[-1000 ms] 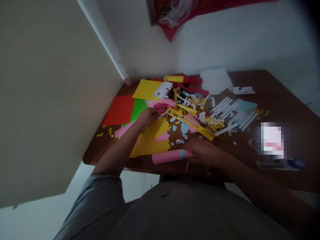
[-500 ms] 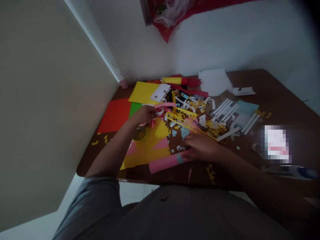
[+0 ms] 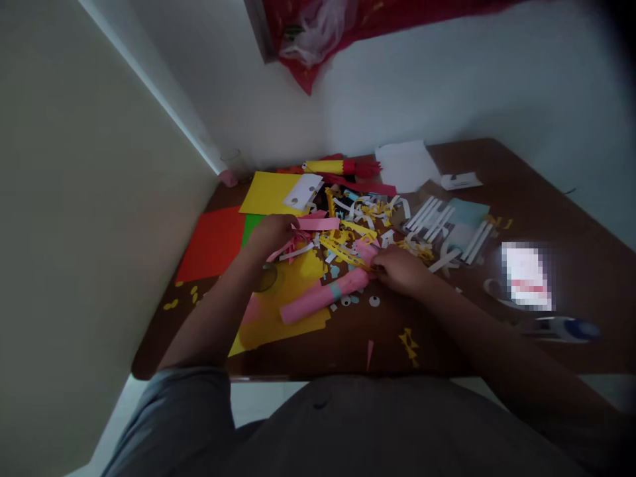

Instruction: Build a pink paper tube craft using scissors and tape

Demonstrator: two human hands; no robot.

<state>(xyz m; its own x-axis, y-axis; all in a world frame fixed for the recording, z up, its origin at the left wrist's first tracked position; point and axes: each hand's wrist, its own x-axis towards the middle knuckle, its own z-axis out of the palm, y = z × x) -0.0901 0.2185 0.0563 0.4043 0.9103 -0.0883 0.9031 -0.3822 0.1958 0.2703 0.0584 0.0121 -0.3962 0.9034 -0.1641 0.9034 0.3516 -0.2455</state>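
Left hand (image 3: pixel 271 233): we find it closed on pink strips (image 3: pixel 303 233), lifted since the last frame.
Right hand (image 3: pixel 400 268): we see it pinching the pink roll (image 3: pixel 322 296) end; moved up.
Roll: now angled across yellow paper (image 3: pixel 283 318) on the table (image 3: pixel 521 192).

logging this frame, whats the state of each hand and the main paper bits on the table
left hand: closed on pink paper strips
right hand: pinching the end of the pink paper roll
pink paper roll: lying flat, rolled, blue band around it
yellow sheet: lying flat
red sheet: lying flat
white strips: loose, side by side
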